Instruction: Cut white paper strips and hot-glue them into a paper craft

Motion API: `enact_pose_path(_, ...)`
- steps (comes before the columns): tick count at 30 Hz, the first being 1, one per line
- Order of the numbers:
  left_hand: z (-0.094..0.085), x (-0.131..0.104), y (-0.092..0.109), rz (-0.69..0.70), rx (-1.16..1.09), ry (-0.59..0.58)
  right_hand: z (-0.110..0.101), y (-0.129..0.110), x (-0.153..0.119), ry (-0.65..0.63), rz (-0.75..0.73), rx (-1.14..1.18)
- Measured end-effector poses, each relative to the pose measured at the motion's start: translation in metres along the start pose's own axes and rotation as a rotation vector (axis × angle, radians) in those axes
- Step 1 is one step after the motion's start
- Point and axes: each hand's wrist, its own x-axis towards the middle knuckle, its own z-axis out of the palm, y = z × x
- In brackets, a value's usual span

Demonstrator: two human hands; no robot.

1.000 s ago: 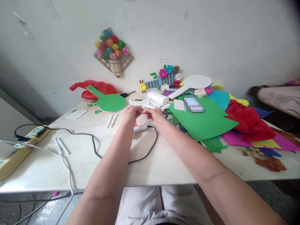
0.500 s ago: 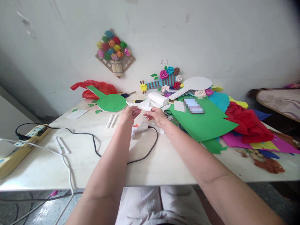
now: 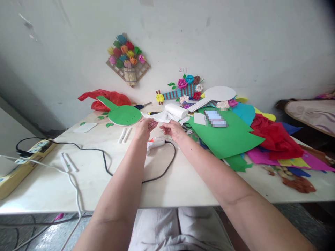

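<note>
Both hands meet over the middle of the table around a thin white paper piece (image 3: 158,118). My left hand (image 3: 145,127) has its fingers closed on the left part of the paper. My right hand (image 3: 172,130) pinches its right part, thumb and fingers together. Just below the hands lies a white glue gun (image 3: 156,143) with an orange part and a black cord. A white paper roll (image 3: 176,111) lies behind my right hand. Left of my left hand are two white sticks (image 3: 125,135) and a green round shape with a handle (image 3: 125,115).
At the right, green sheets (image 3: 227,136) carry a phone (image 3: 216,118), beside red crepe paper (image 3: 280,137). A power strip (image 3: 28,164) and cables lie left. A flower-covered guitar shape (image 3: 180,91) leans on the wall behind.
The white strip that hung below my right hand no longer shows there. Both hands stay almost in place, and the view has shifted very slightly.
</note>
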Motion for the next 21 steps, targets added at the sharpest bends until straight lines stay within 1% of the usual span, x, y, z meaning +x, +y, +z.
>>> enact_pose_path(6,-0.0019,0.0014,-0.0012,0.022,0.003,-0.042,-0.0007,-0.0008,-0.0002,0.001,0.015,0.014)
enact_pose_path(12,-0.0006,-0.0007,-0.0002,0.008,0.016,-0.015,-0.001,-0.0002,-0.0005,-0.01,0.0,-0.031)
enact_pose_path(21,0.0014,-0.0009,0.0002,-0.03,0.027,0.056,0.0011,0.003,-0.0021,0.017,-0.071,-0.082)
